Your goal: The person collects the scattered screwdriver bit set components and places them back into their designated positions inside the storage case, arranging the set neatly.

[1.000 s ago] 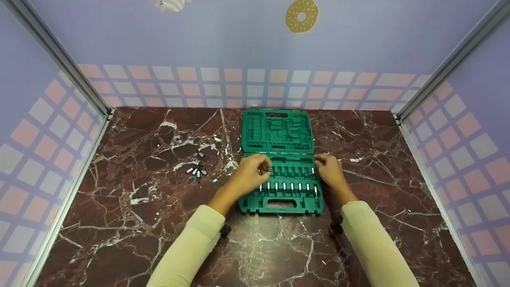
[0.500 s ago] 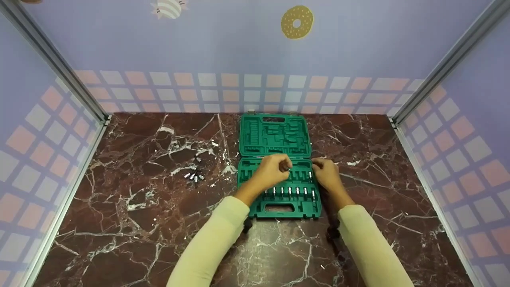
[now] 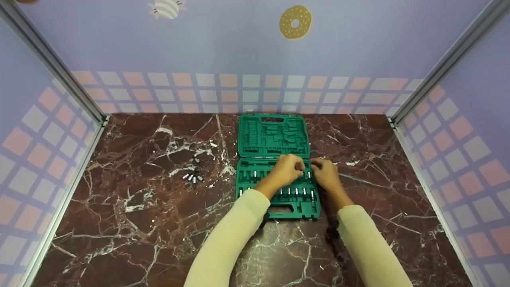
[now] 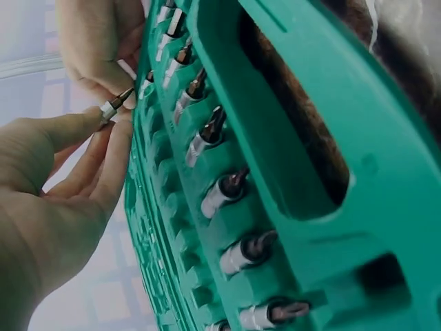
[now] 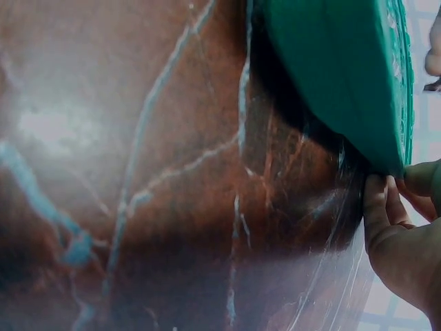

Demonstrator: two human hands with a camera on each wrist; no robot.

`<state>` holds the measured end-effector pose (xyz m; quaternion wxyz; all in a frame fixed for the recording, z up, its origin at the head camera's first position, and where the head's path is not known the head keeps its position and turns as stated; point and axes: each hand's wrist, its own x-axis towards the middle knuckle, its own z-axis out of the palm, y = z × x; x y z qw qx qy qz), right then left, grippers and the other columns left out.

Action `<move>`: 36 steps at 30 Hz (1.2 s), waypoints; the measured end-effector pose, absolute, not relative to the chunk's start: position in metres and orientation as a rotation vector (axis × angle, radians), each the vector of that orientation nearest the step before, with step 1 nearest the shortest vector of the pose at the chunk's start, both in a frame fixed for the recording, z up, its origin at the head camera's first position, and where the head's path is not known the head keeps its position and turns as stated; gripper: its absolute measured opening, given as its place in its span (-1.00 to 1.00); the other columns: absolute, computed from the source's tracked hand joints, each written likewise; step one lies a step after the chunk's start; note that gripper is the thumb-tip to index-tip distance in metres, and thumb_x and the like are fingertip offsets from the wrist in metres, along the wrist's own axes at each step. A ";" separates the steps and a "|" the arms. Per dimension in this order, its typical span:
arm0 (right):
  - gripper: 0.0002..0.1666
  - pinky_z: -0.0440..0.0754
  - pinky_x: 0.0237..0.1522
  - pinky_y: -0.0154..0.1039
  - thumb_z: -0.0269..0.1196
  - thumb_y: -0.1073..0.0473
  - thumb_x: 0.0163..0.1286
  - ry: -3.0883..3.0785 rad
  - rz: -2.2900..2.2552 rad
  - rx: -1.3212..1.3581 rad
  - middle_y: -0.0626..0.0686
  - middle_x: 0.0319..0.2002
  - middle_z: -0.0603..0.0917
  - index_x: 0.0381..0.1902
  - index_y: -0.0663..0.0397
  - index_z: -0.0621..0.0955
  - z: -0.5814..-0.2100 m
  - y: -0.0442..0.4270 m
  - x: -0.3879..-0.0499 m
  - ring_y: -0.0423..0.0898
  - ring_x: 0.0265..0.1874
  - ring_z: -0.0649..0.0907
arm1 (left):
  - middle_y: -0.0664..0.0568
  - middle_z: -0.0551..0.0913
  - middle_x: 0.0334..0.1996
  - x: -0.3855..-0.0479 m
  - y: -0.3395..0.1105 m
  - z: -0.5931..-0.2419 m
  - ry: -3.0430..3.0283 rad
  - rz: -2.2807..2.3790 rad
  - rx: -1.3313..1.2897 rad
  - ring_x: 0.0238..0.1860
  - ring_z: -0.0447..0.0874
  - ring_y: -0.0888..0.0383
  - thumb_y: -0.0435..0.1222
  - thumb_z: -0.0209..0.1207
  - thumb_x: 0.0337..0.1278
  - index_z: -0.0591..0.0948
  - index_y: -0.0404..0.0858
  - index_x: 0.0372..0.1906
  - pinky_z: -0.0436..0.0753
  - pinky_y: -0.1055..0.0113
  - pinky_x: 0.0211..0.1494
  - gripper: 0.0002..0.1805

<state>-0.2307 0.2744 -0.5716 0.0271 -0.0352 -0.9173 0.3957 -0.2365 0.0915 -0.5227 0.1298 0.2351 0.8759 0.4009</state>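
Note:
The green tool case lies spread flat on the table, lid at the back. My left hand is above the case's right part. In the left wrist view it pinches a bit socket, chrome with a dark tip, between thumb and fingers. My right hand grips the case's right edge, thumb and fingers meeting at its corner in the right wrist view. A row of bit sockets fills the front slots. Two show in the back row, one at each side; my left hand hides part of that row.
Several loose bit sockets lie in a small cluster on the marbled table, left of the case. Patterned walls stand behind and at both sides. The case's handle cut-out faces the front.
My left hand has moved right across the case with the bit socket, uncovering a seated one at the back row's left. My right hand stays at the case's right edge.

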 end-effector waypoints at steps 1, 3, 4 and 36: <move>-0.66 0.65 0.14 0.18 0.16 0.36 0.49 -2.833 1.229 -0.114 0.37 0.11 0.71 0.13 0.36 0.68 -0.572 0.274 -0.231 0.29 0.13 0.68 | -0.07 0.75 -0.21 -0.237 0.093 -0.524 2.557 1.144 0.684 -0.16 0.70 0.08 -0.40 0.30 0.34 0.75 -0.30 -0.13 0.68 0.27 -0.13 -0.91; -0.66 0.64 0.16 0.18 0.16 0.36 0.49 -2.838 1.228 -0.120 0.37 0.11 0.71 0.13 0.36 0.68 -0.571 0.275 -0.232 0.29 0.14 0.67 | -0.06 0.76 -0.19 -0.237 0.096 -0.526 2.584 1.097 0.691 -0.14 0.72 0.07 -0.39 0.29 0.35 0.76 -0.29 -0.12 0.70 0.25 -0.11 -0.89; -0.66 0.62 0.18 0.19 0.16 0.35 0.49 -2.843 1.241 -0.129 0.37 0.13 0.70 0.15 0.35 0.67 -0.571 0.276 -0.232 0.29 0.16 0.66 | -0.05 0.76 -0.19 -0.238 0.098 -0.527 2.599 1.071 0.695 -0.14 0.72 0.06 -0.38 0.29 0.36 0.77 -0.28 -0.11 0.70 0.25 -0.10 -0.88; -0.65 0.60 0.22 0.18 0.16 0.33 0.50 -2.853 1.240 -0.102 0.35 0.14 0.70 0.15 0.34 0.68 -0.570 0.277 -0.233 0.26 0.18 0.66 | 0.00 0.70 -0.15 -0.240 0.126 -0.545 2.895 0.939 0.383 -0.04 0.63 0.03 -0.32 0.46 0.16 0.77 -0.18 -0.22 0.67 0.22 0.07 -0.88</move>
